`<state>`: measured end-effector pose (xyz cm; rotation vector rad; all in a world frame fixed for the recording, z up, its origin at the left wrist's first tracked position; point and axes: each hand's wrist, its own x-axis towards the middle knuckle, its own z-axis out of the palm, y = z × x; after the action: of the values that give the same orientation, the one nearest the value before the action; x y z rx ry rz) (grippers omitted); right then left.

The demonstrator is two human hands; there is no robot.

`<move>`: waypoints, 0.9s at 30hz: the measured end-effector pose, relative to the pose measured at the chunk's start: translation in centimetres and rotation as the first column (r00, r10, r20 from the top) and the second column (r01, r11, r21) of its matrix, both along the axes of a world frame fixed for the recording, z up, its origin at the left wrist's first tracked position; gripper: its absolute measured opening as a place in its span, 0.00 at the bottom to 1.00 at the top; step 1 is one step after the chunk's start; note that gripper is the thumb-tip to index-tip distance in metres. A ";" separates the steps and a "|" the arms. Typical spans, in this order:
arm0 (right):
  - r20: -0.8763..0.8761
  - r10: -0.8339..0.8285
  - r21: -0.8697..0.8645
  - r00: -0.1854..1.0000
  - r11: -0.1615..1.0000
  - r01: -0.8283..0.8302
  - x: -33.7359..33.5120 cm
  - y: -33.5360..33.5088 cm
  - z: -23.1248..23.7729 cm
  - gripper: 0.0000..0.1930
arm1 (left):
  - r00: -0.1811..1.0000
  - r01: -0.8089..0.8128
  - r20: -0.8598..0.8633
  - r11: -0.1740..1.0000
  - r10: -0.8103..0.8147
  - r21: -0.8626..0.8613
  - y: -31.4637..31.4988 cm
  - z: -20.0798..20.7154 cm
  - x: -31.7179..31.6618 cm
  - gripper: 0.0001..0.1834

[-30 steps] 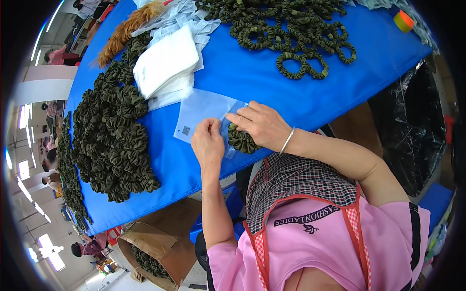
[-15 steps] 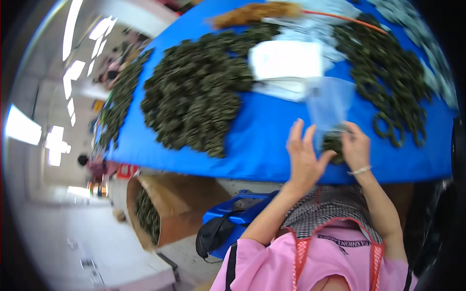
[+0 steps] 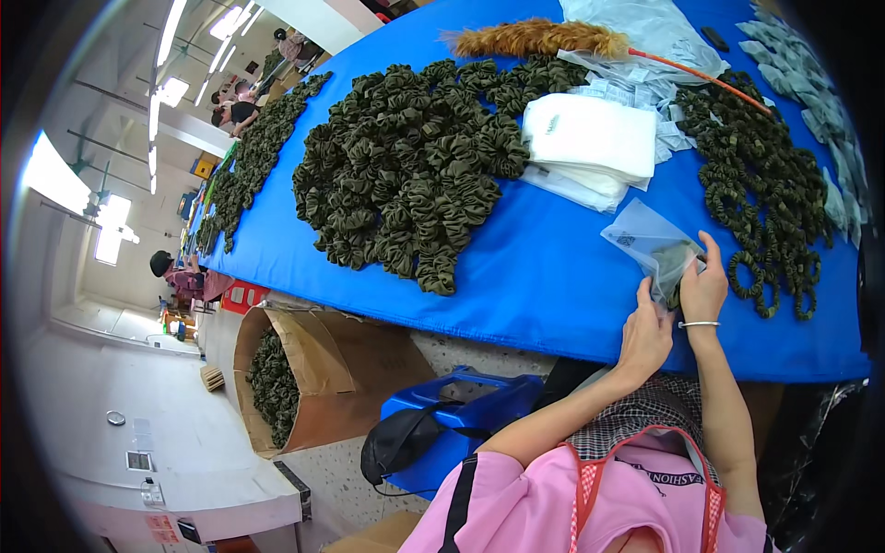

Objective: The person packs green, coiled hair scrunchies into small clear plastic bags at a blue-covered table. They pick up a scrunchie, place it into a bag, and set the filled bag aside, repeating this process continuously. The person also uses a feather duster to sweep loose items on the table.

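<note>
Both my hands close on a small frosted plastic bag (image 3: pixel 634 229) near the table's front edge, its far end tilted to the left. A dark olive scrunchie (image 3: pixel 680 263) shows through the lower part of the bag. My left hand (image 3: pixel 647 334) pinches the near left side of the bag. On the other side my right hand (image 3: pixel 704 288), with a bracelet at the wrist, grips the bag around the scrunchie; some of its fingers are hidden. Just beyond lies a stack of flat white bags (image 3: pixel 590 134).
A big heap of olive scrunchies (image 3: pixel 396 175) covers the table's left part. Smaller scrunchies (image 3: pixel 756 194) lie right, beside a row of packed bags (image 3: pixel 802 92). A brown feather duster (image 3: pixel 544 39) rests at the back. A carton of scrunchies (image 3: pixel 318 369) and a blue stool (image 3: pixel 461 415) stand below left.
My left hand's spread fingers have closed on the bag. The bag has tipped from upright to leaning left, and the scrunchie now shows inside it. The view has shifted.
</note>
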<state>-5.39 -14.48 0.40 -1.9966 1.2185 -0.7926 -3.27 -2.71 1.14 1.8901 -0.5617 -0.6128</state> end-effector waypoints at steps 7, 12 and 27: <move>0.319 0.144 0.271 0.937 0.933 -0.236 -2.5 1.2 1.4 0.25 | 0.999 0.038 0.022 0.999 -0.039 0.025 0.7 -0.8 0.9 0.37; -0.077 0.094 -0.111 0.993 0.989 -0.102 -1.7 0.8 1.5 0.31 | 0.992 0.104 -0.072 0.994 -0.103 0.018 0.4 -0.3 -0.4 0.43; -0.122 0.277 -0.151 0.953 0.944 -0.293 -3.4 3.1 3.0 0.38 | 0.952 0.204 -0.201 0.968 -0.231 -0.143 0.8 -2.3 1.0 0.40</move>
<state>-8.84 -11.33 3.36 -2.3093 0.9086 -0.6746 -2.29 -1.90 -1.19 1.6342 -0.6548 -0.8972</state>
